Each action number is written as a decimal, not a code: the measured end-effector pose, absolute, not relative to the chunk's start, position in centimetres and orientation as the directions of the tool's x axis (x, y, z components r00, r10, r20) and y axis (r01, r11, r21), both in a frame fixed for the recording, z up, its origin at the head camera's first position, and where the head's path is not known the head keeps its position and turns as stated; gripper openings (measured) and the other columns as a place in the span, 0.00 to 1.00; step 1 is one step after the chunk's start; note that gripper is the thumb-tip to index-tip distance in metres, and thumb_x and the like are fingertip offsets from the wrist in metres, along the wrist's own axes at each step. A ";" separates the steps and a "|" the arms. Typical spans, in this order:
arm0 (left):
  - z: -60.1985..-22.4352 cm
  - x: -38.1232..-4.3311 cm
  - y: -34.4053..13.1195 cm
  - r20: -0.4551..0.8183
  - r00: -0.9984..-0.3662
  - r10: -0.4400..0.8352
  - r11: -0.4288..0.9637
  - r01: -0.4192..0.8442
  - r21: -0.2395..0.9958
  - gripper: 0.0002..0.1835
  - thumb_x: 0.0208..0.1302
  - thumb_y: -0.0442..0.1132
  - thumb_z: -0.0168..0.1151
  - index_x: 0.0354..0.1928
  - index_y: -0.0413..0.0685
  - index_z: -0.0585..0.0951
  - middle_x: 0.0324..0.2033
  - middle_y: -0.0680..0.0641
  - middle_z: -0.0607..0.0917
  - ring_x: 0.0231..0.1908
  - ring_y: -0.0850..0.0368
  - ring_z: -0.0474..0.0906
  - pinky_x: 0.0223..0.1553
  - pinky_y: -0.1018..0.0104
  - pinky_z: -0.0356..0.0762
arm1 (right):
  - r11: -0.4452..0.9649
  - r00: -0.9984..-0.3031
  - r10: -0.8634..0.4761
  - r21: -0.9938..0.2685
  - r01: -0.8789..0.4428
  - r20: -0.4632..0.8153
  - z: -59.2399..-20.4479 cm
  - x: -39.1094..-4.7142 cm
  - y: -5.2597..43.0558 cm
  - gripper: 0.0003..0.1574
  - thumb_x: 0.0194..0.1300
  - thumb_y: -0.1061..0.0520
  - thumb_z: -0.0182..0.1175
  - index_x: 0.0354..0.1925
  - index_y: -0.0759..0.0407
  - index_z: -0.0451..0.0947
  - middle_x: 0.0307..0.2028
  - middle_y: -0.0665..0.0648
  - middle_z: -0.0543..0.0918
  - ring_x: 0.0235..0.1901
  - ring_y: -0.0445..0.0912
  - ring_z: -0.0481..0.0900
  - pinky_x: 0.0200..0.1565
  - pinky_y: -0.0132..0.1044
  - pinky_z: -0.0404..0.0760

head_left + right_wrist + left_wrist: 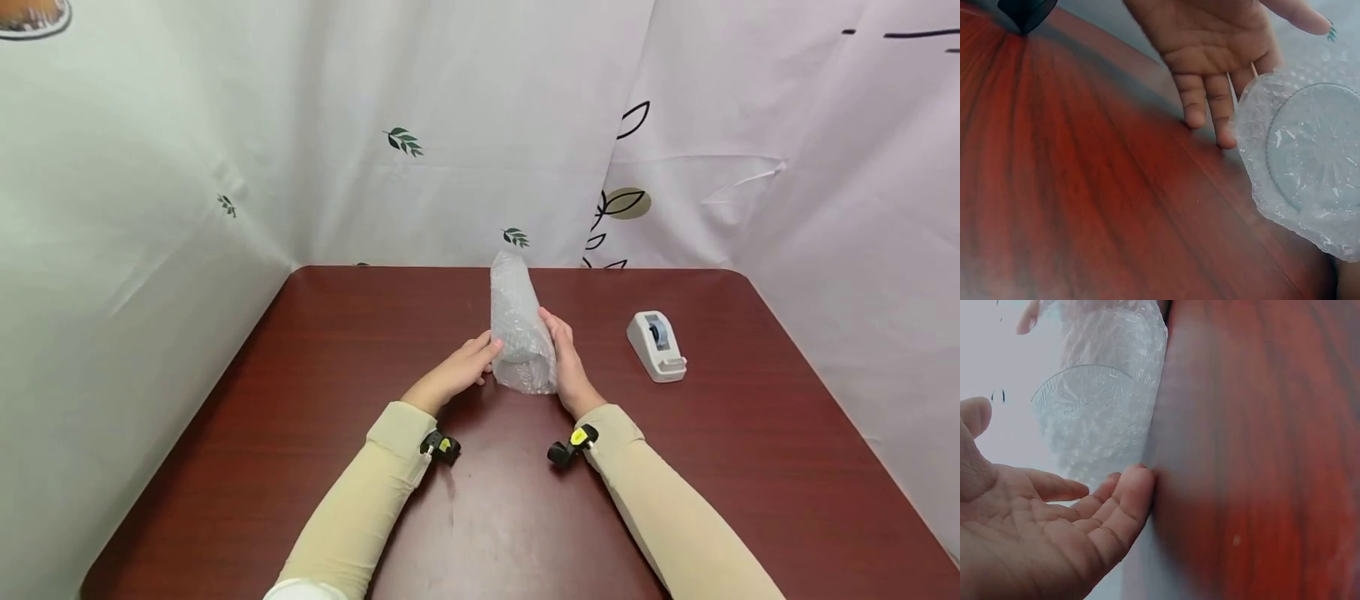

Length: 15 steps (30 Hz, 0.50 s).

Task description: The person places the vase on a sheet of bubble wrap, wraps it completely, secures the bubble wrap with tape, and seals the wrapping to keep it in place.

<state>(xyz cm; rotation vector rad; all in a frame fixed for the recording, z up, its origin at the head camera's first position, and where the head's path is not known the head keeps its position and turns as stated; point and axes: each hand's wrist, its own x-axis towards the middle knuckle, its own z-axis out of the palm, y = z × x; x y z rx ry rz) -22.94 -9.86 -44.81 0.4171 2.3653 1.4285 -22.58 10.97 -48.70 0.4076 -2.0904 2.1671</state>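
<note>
A clear glass with a round base cut in a starburst pattern lies on its side inside a sleeve of bubble wrap. The wrap reaches past the base as a loose, crumpled end facing me. My left hand is at the roll's left side, fingers fairly straight and thumb near its top edge. Along the right side lies my right hand, its fingers extended against the wrap. The left wrist view shows the left palm turned up beside the roll, with the fingertips by its lower edge.
A white tape dispenser with a blue roll stands right of my right hand. The dark red wooden table is bordered by white curtains with leaf prints at the back and sides.
</note>
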 end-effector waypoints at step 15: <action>-46.9 -24.3 -10.7 -0.160 -0.894 0.419 0.342 -0.008 0.940 0.34 0.80 0.59 0.38 0.81 0.59 0.51 0.68 0.43 0.70 0.51 0.48 0.76 0.45 0.61 0.75 | -0.073 -0.957 -0.128 -0.965 -0.253 0.261 -48.9 -23.5 11.0 0.38 0.82 0.44 0.26 0.79 0.63 0.47 0.78 0.60 0.46 0.76 0.52 0.44 0.74 0.51 0.44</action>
